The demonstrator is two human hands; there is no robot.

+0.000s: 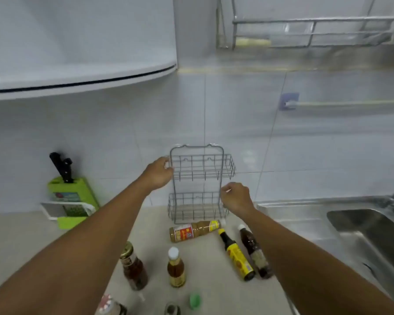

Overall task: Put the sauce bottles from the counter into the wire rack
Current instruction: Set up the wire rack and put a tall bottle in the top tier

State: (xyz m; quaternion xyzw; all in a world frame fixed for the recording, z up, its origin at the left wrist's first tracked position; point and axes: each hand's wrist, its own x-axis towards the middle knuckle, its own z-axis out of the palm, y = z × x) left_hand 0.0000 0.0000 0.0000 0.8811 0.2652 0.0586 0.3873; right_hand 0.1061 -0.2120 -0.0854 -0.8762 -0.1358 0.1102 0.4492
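Note:
A grey two-tier wire rack (pixel 199 178) stands upright on the counter against the tiled wall, both tiers empty. My left hand (pixel 158 172) grips its upper left edge. My right hand (pixel 236 196) holds the right side between the tiers. In front lie a light brown sauce bottle (pixel 195 230) on its side, a dark bottle with a yellow label (pixel 236 254) and a dark bottle with a white cap (pixel 255 253). Upright stand a gold-lidded bottle (pixel 132 266) and an amber bottle with a white cap (pixel 175 268). More bottle tops (pixel 109 305) show at the bottom edge.
A green knife block (pixel 71 196) with black-handled knives stands at the left by the wall. A steel sink (pixel 362 226) lies at the right. A green cap (pixel 195 301) sits near the bottom. A white cabinet (pixel 77 42) and a metal dish rack (pixel 316 30) hang overhead.

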